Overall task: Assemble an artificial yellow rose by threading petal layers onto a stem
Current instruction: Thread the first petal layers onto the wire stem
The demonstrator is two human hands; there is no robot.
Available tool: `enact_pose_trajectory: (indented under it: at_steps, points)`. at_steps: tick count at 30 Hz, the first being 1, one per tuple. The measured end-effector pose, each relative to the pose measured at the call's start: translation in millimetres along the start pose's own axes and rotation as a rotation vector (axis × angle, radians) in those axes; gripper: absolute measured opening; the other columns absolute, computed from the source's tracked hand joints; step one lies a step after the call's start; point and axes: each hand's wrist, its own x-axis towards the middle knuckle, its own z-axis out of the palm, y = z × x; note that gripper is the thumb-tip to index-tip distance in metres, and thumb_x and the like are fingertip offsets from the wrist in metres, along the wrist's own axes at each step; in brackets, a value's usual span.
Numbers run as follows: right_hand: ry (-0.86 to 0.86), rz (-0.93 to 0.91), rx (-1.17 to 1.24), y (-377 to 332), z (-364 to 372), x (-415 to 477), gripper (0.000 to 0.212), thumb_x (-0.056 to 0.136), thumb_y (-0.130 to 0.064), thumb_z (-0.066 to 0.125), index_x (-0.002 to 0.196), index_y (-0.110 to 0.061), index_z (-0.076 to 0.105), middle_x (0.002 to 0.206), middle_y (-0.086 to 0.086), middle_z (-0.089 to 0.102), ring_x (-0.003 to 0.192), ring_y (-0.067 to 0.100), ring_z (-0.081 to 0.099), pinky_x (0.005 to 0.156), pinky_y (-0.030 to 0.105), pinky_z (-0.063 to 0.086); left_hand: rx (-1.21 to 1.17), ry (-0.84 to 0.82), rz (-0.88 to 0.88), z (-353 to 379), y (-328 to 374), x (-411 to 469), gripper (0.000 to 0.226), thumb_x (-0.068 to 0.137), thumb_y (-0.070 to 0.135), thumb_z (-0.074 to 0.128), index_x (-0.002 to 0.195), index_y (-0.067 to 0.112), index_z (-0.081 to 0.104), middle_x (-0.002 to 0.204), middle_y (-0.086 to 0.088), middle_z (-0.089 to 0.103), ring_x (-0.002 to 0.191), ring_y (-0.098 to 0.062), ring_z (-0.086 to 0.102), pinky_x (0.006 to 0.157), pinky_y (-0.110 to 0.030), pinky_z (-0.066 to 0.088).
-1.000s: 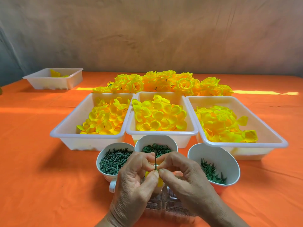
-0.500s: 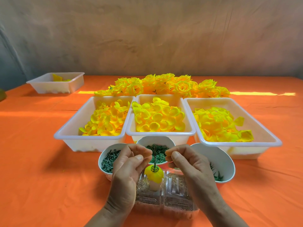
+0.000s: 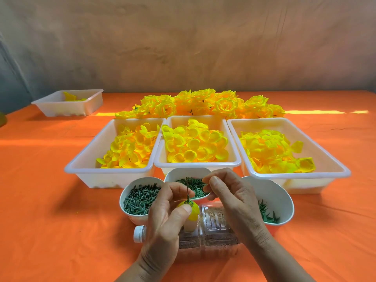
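Orange cloth (image 3: pixel 40 220), yellow petals (image 3: pixel 195 143), brown wall (image 3: pixel 183 47)

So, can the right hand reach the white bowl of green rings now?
Probably yes: the right hand hovers over the white bowl of rings; the left hand, pinching the green stem, is aside.

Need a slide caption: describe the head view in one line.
Left hand pinches a yellow bud on its stem; right hand hovers over a cup of green rings.

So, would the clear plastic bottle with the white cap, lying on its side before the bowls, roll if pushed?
Probably not easily: the clear plastic bottle shows flat, ribbed panels, not a round wall. It looks filled with brownish grains, so likely heavy for its size and steady.
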Motion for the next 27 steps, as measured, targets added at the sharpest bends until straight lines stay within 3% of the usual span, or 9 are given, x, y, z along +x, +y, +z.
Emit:
enact_pose_trajectory:
  at_steps: [8, 12, 15, 18, 23, 25, 27]
  points:
    - [-0.024, -0.007, 0.017, 4, 2, 3, 0.017, 0.085, -0.025, 0.057, 0.081, -0.015, 0.070, 0.072, 0.008, 0.068, 0.064, 0.012, 0.062, 0.061, 0.017, 0.049, 0.087, 0.017, 0.002, 3, 3, 13, 0.027, 0.067, 0.037, 0.057, 0.088, 0.022, 0.063, 0.090, -0.006, 0.066, 0.087, -0.020, 0.064, 0.076, -0.025, 0.051]
    - [-0.025, -0.015, -0.022, 6, 2, 4, 0.016, 0.086, -0.028, 0.057, 0.080, -0.020, 0.070, 0.071, 0.007, 0.067, 0.064, 0.014, 0.062, 0.061, 0.021, 0.051, 0.130, -0.001, -0.002, 2, 2, 14, 0.027, 0.066, 0.038, 0.058, 0.089, 0.024, 0.063, 0.088, -0.006, 0.066, 0.086, -0.024, 0.064, 0.079, -0.045, 0.054]
    - [-0.023, -0.024, -0.059, 7, 1, 4, 0.015, 0.085, -0.030, 0.058, 0.080, -0.022, 0.069, 0.071, 0.007, 0.067, 0.065, 0.018, 0.063, 0.062, 0.028, 0.053, 0.151, 0.005, -0.008, 4, 3, 12, 0.028, 0.066, 0.038, 0.059, 0.089, 0.022, 0.062, 0.083, -0.006, 0.064, 0.079, -0.029, 0.062, 0.070, -0.057, 0.052]
    - [-0.026, -0.036, -0.082, 7, 2, 3, 0.012, 0.085, -0.030, 0.058, 0.080, -0.026, 0.068, 0.069, 0.006, 0.067, 0.064, 0.020, 0.063, 0.063, 0.036, 0.053, 0.216, -0.001, 0.032, 6, 4, 10, 0.025, 0.068, 0.038, 0.061, 0.086, 0.021, 0.062, 0.076, -0.008, 0.066, 0.069, -0.031, 0.060, 0.063, -0.047, 0.051]
    - [-0.084, -0.002, -0.177, 2, 3, 3, 0.015, 0.087, -0.034, 0.058, 0.078, -0.026, 0.067, 0.070, 0.009, 0.066, 0.068, 0.028, 0.061, 0.067, 0.049, 0.052, 0.339, 0.048, -0.002, 9, 2, 7, 0.028, 0.070, 0.051, 0.063, 0.081, 0.026, 0.062, 0.065, 0.000, 0.063, 0.055, -0.013, 0.056, 0.056, -0.035, 0.051]
    - [-0.141, 0.019, -0.262, -6, 1, 15, 0.015, 0.088, -0.036, 0.060, 0.078, -0.028, 0.066, 0.070, 0.006, 0.065, 0.069, 0.027, 0.062, 0.067, 0.048, 0.053, 0.435, 0.077, 0.002, 12, -1, 8, 0.023, 0.073, 0.052, 0.065, 0.079, 0.030, 0.061, 0.062, 0.000, 0.062, 0.050, -0.010, 0.053, 0.053, -0.030, 0.047]
    - [-0.170, 0.009, -0.369, -13, -2, 35, 0.012, 0.084, -0.037, 0.060, 0.078, -0.030, 0.067, 0.066, -0.003, 0.065, 0.065, 0.017, 0.061, 0.064, 0.040, 0.053, 0.480, 0.087, -0.006, 13, -3, 9, 0.015, 0.080, 0.039, 0.072, 0.078, 0.031, 0.060, 0.059, 0.005, 0.060, 0.048, -0.007, 0.049, 0.050, -0.021, 0.041]
